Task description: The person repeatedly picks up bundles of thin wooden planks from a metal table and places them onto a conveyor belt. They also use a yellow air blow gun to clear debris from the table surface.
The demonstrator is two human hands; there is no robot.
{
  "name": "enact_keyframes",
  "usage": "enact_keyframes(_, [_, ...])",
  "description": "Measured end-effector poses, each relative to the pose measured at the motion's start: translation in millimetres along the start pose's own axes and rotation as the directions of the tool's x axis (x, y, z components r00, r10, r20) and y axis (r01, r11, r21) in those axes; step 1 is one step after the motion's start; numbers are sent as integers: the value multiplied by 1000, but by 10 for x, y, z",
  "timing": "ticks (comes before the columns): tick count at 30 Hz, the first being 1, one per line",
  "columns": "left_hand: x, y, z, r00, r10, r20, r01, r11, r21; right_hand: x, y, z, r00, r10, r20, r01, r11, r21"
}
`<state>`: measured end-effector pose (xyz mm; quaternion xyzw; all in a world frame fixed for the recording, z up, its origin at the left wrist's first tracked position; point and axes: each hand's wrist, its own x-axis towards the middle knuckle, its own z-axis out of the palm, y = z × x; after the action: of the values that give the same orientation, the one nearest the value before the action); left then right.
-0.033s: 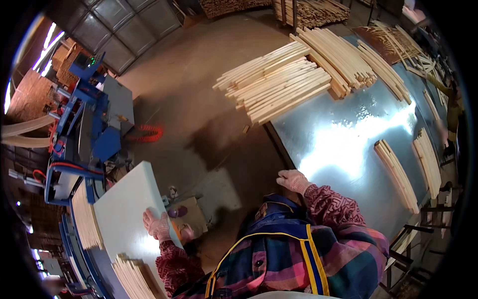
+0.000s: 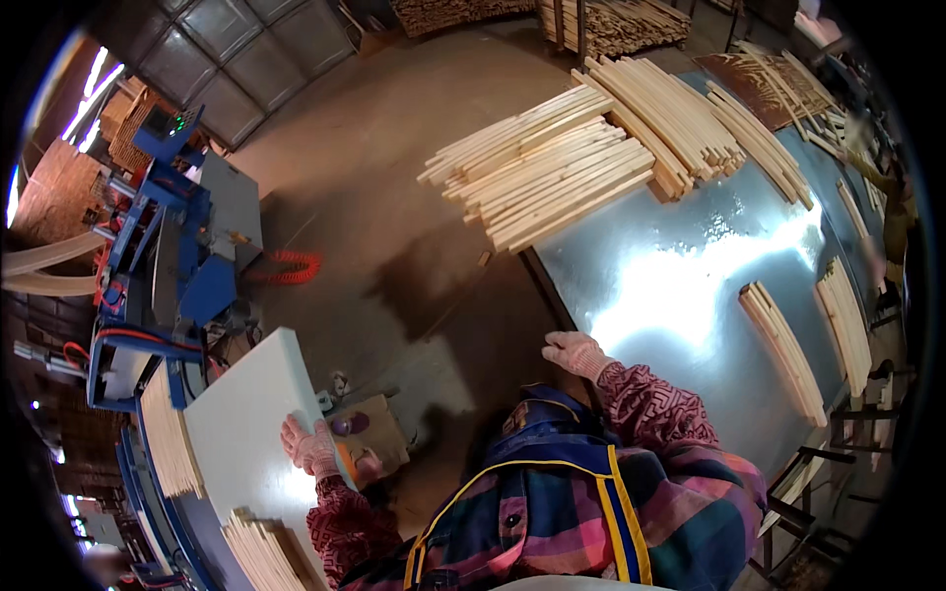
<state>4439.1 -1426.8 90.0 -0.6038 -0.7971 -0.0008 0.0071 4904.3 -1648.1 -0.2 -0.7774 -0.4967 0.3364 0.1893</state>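
- The left hand [image 2: 311,449] and right hand [image 2: 577,355] were covered by pale pinkish gloves [image 2: 591,364].
- Both forearms were wrapped in dark red sleeves [image 2: 658,408], covered with a lighter, maze-like line pattern.
- The torso was clothed in a plaid shirt [image 2: 714,483], checked in pink, purple, navy and dark teal.
- A dark round button [image 2: 512,520] was set at the front.
- Over it, a navy apron [image 2: 540,419] was worn, its strap [image 2: 619,522] edged in bright yellow.
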Motion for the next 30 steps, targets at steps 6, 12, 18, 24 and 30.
enact_keyframes(6, [645, 2037, 356, 844, 505, -183, -530, 836, -138, 1128, 651, -223, 894, 428, -135, -315, 813, 491])
enact_keyframes(12, [1570, 4601, 622, 505, 815, -285, -859, 506, -77, 1681, 1011, -341, 696, 687, -208, -283, 529, 800])
enact_keyframes(18, [1990, 6779, 1019, 341, 937, -79, -925, 320, -206, 1992, 1079, -516, 509, 832, -221, -105, 314, 944])
enact_keyframes(24, [1751, 8048, 1112, 31, 898, 439, -720, 324, -613, 2336, 687, -807, 546, 830, -116, 1, 138, 990])
enact_keyframes(30, [1715, 8517, 1696, -93, 841, 532, -787, 266, -557, 2586, 927, -421, 437, 859, -267, -119, 349, 930])
